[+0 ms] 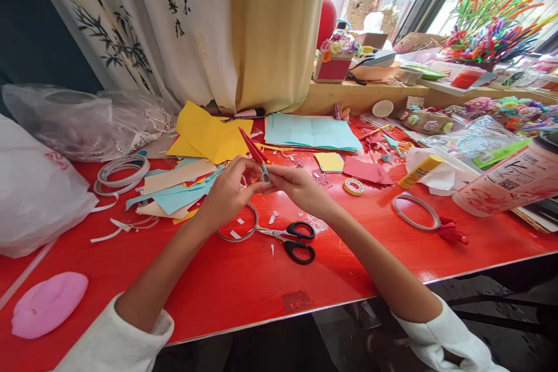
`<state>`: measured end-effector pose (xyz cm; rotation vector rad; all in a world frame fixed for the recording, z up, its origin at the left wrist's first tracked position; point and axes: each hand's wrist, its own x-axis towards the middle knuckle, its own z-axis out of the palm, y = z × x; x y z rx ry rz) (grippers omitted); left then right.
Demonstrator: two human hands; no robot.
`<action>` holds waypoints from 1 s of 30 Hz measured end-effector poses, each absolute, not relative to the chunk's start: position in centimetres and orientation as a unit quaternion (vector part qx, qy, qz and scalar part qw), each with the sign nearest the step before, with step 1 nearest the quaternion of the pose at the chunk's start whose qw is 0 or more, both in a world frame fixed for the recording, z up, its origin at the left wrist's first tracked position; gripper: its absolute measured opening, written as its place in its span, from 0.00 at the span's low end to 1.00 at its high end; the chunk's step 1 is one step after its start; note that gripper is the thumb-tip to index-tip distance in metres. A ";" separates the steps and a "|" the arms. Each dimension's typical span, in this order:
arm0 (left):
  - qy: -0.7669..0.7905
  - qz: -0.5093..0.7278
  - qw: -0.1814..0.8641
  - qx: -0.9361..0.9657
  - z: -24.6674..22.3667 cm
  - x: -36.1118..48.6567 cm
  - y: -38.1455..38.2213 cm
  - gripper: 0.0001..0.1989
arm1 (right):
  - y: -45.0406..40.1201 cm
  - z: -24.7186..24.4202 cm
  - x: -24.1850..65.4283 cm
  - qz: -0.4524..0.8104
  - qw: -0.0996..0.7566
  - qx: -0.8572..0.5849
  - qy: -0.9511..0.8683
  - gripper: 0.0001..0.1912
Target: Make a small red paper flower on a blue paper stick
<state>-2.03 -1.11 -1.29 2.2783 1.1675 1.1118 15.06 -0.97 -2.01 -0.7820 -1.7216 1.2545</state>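
Above the middle of the red table, my left hand and my right hand meet at the fingertips. Between them is a small folded paper piece, with a red pointed part rising up and a light blue part at its base. Both hands are closed on it, and the fingers hide part of its lower end. Just below the hands lie a thin silver ring and scissors with black handles, their blades near the ring. Small white scraps are scattered around.
Yellow sheets, blue sheets and cut strips lie behind and left. Red paper, a glue stick, another ring and a large cup are right. A white bag and pink object are left.
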 end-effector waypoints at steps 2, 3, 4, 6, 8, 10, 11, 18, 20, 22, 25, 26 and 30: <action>0.414 0.402 0.186 0.795 -1.4 -2.0 -1.0 0.07 | -0.9 -2.2 15.0 0.504 0.433 -0.310 -0.680 0.14; 0.417 0.406 0.190 0.791 -1.4 -2.0 -1.0 0.07 | -0.8 -2.3 14.9 0.505 0.439 -0.311 -0.675 0.14; 0.421 0.408 0.193 0.787 -1.5 -2.0 -0.9 0.07 | -0.8 -2.4 14.9 0.506 0.445 -0.314 -0.669 0.14; 0.431 0.412 0.197 0.778 -1.7 -2.0 -0.8 0.07 | -0.7 -2.7 14.7 0.510 0.458 -0.320 -0.654 0.15; 0.437 0.417 0.200 0.771 -1.9 -1.9 -0.7 0.08 | -0.7 -2.9 14.5 0.518 0.470 -0.320 -0.639 0.15; 0.439 0.429 0.209 0.761 -2.1 -1.9 -0.6 0.10 | -0.8 -3.1 14.2 0.527 0.480 -0.319 -0.625 0.15; 0.438 0.439 0.216 0.754 -2.2 -1.9 -0.6 0.12 | -0.8 -3.2 14.1 0.530 0.483 -0.319 -0.619 0.15; 0.416 0.411 0.096 0.805 -2.0 -2.1 -0.8 0.04 | -1.1 -3.1 13.7 0.559 0.504 -0.320 -0.575 0.14; 0.402 0.407 0.052 0.818 -2.0 -2.0 -0.9 0.02 | -1.2 -3.1 13.7 0.568 0.513 -0.322 -0.558 0.13; 0.395 0.410 0.026 0.822 -2.1 -2.0 -0.9 0.03 | -1.2 -3.1 13.6 0.574 0.521 -0.324 -0.542 0.12; 0.388 0.411 0.021 0.825 -2.3 -2.0 -0.9 0.04 | -1.2 -3.1 13.6 0.581 0.529 -0.320 -0.529 0.11; 0.387 0.408 0.023 0.826 -2.3 -2.0 -0.9 0.04 | -1.2 -3.1 13.6 0.583 0.530 -0.317 -0.528 0.10; 0.385 0.402 0.029 0.830 -2.2 -2.1 -0.9 0.05 | -1.1 -3.1 13.6 0.581 0.524 -0.311 -0.540 0.10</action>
